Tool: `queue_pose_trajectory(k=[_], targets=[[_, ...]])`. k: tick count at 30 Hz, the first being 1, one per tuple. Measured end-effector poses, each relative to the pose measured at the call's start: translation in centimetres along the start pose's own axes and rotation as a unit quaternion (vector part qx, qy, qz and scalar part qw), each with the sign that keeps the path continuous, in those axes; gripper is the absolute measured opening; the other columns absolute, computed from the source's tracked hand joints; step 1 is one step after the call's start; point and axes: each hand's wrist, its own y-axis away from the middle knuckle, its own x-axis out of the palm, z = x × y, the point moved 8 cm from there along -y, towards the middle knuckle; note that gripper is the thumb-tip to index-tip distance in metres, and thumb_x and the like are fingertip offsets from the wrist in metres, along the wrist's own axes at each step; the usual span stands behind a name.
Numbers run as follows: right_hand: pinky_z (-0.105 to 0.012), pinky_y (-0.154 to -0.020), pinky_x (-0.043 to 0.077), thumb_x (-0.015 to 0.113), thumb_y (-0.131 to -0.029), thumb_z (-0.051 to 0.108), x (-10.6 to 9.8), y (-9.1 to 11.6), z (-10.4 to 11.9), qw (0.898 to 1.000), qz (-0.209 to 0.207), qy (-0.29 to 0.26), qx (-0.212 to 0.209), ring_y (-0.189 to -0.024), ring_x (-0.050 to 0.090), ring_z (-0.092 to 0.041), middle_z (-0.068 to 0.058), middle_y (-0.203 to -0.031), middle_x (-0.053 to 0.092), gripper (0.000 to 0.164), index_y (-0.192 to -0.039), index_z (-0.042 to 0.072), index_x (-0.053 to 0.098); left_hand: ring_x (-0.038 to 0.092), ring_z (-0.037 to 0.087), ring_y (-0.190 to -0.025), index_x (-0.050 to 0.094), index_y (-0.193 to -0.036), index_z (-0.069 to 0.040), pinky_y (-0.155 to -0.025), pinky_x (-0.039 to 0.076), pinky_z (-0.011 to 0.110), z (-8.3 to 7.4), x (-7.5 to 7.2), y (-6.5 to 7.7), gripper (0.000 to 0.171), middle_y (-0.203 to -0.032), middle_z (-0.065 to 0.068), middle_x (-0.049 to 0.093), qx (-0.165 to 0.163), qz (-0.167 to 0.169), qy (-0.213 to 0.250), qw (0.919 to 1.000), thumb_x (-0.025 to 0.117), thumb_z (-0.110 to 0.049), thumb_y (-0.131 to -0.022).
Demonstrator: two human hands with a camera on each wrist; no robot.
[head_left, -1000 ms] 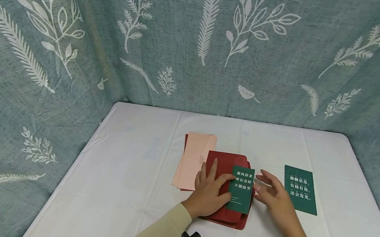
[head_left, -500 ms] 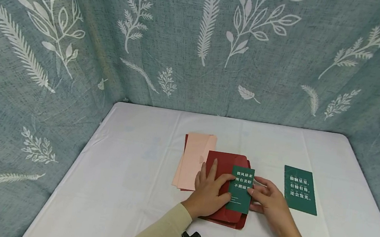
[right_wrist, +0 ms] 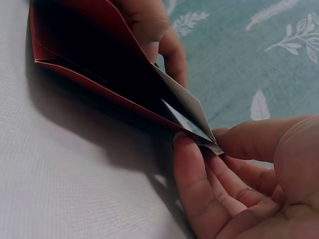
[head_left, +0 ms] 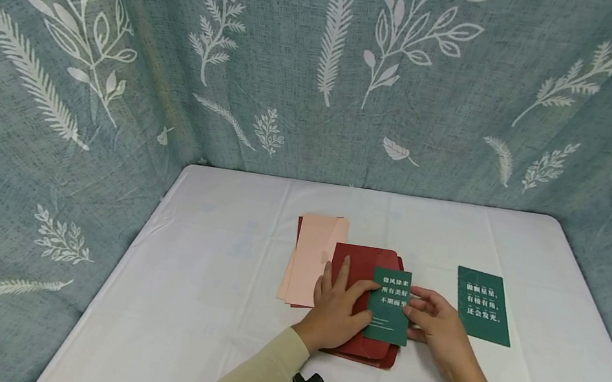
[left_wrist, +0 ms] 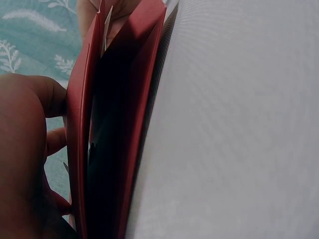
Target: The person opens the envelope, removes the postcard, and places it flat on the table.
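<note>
Two red envelopes (head_left: 357, 260) lie one on the other, in front of me on the table. Across the right part of the upper one lies a green card (head_left: 388, 323) with white characters. My left hand (head_left: 335, 309) rests spread on the red envelope, its index fingertip and thumb at the card's left edge. At the card's right edge my right hand (head_left: 441, 337) pinches it between thumb and fingers. Both wrist views look into the gaping side of a red envelope (left_wrist: 77, 119). The right thumb (right_wrist: 249, 142) presses from above in the right wrist view, with fingers below.
Behind and left of the red envelopes is a small stack of pink envelopes (head_left: 314, 251), with red edges showing beneath. A second green card (head_left: 485, 307) lies right of my right hand. The white-covered table (head_left: 203, 255) ends at a patterned curtain (head_left: 279, 50).
My right hand has moved left and taken hold of the green card's right edge. The card has shifted slightly right at that edge. My left hand has stayed in place.
</note>
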Motion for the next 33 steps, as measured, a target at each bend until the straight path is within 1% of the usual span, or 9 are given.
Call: queue_pose_trajectory(k=[11,17,26,33], targets=[[-0.033,-0.076,0.063,0.065,-0.108,0.006,-1.6,-0.2,0.1,1.0,-0.015,0.008,0.001,-0.094,0.068,-0.018,-0.016,-0.12,0.062,0.053,-0.158,-0.003,0.047,-0.01,0.049,-0.161,0.06,-0.154,-0.031,-0.123,0.002,0.069,0.0,0.0,0.0,0.057,-0.181,0.014,0.003,0.0,-0.002,0.006,1.0,0.056,-0.031,-0.097],[-0.032,-0.074,0.062,0.065,-0.108,0.004,-2.5,-0.3,0.3,1.0,-0.026,0.005,-0.008,-0.091,0.067,-0.014,-0.011,-0.116,0.061,0.053,-0.158,-0.003,0.046,-0.009,0.049,-0.161,0.06,-0.153,-0.031,-0.123,0.002,0.069,0.0,0.0,0.0,0.055,-0.181,0.014,0.003,0.001,-0.004,0.006,1.0,0.056,-0.031,-0.097],[-0.031,-0.075,0.061,0.066,-0.109,0.006,-3.8,-0.3,0.3,0.999,-0.041,0.004,-0.011,-0.096,0.063,-0.011,-0.007,-0.117,0.059,0.056,-0.16,-0.002,0.045,-0.009,0.049,-0.161,0.06,-0.152,-0.03,-0.124,0.003,0.069,0.0,0.0,0.0,0.055,-0.181,0.015,0.004,0.002,-0.005,0.003,1.0,0.055,-0.031,-0.097],[-0.028,-0.072,0.061,0.068,-0.108,0.004,-5.8,-0.3,0.4,0.997,-0.07,-0.019,-0.017,-0.09,0.065,-0.008,0.004,-0.108,0.063,0.058,-0.159,-0.004,0.043,-0.009,0.049,-0.162,0.059,-0.153,-0.031,-0.124,0.004,0.068,0.0,0.0,-0.1,0.055,-0.181,0.015,0.004,0.002,-0.003,0.002,1.0,0.056,-0.032,-0.098]])
